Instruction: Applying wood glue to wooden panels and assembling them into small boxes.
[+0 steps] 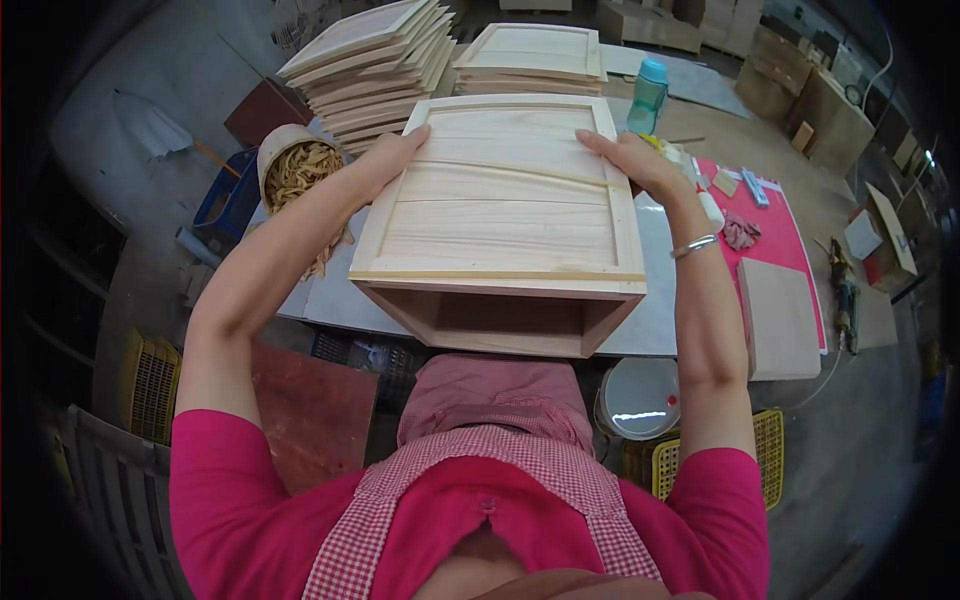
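A pale wooden box with a framed panel on top rests on the table in front of me, its open side toward my body. My left hand grips the upper left edge, thumb on the frame and fingers hidden down the side. Opposite it, my right hand holds the upper right edge in the same way. One thin yellowish band runs slantwise across the panel. Another yellowish band lies along the near top edge.
Stacks of wooden panels stand at the back. On the left is a bucket of tan strips. To the right are a teal bottle, a pink sheet, a crumpled cloth and a flat board. A round lidded bucket stands below the table edge.
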